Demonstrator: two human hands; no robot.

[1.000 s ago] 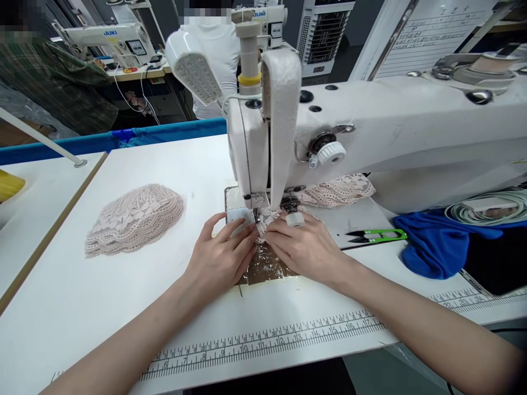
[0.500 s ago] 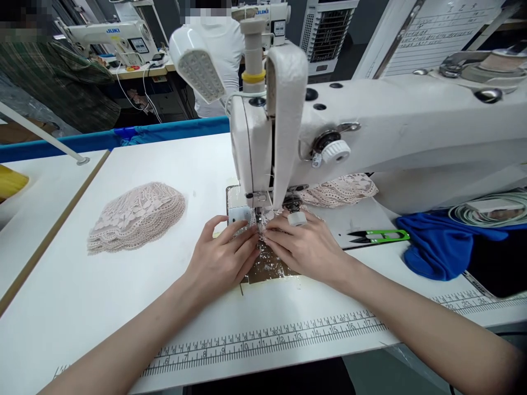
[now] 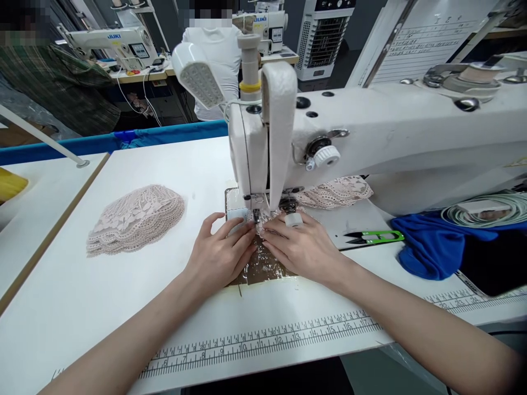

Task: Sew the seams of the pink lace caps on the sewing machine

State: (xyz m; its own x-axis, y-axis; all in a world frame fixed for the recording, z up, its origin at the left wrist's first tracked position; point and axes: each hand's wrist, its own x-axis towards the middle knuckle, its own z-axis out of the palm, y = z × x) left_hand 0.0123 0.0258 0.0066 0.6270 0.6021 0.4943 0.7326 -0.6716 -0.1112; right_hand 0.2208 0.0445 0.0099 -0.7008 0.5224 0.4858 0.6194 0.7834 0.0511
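White surface point(image 3: 135, 299) is spanning lower frame | left hand point(image 3: 216, 251) and right hand point(image 3: 307, 241) are flanking central lace point(image 3: 265, 215), seemingly steadying it; fingers point(image 3: 241, 233) pinching or not, cannot tell | lace pile point(image 3: 135, 219) lying mid-left, probably handy

Bright, cool light fills the white worktop point(image 3: 102, 291) and machine point(image 3: 382, 118); sharp glints dot the brown patch point(image 3: 269, 269). The background is dimmer, two heads point(image 3: 208, 13) pixelated. Wide-angle stretch warps the edges.

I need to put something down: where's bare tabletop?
Bare tabletop lies between the lace stack and left hand, and between stack and left forearm. Crowded: around the presser foot, with the right hand too, and by the green snips and blue cloth.
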